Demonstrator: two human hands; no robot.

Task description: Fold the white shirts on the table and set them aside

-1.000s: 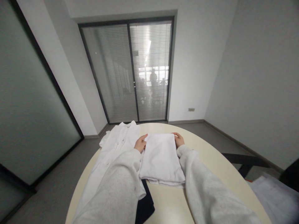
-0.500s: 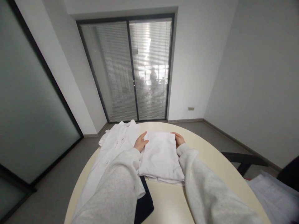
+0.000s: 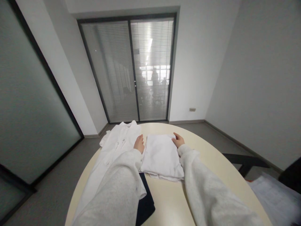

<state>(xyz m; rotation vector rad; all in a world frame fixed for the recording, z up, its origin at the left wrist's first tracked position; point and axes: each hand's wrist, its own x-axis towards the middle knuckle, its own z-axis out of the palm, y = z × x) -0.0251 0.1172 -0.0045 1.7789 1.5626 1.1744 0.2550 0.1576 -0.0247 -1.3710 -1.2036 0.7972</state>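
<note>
Right hand point(image 3: 179, 140) sits half-curled on the folded white cloth point(image 3: 162, 157), can't tell if pinching, left hand point(image 3: 139, 144) loosely open and empty alongside, likely bracketing it square near the far edge of the surface point(image 3: 166, 201).

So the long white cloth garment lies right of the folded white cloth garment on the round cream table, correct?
Not quite: the head view shows the long white garment left of the folded garment, not right; both do lie on the round table.
</note>
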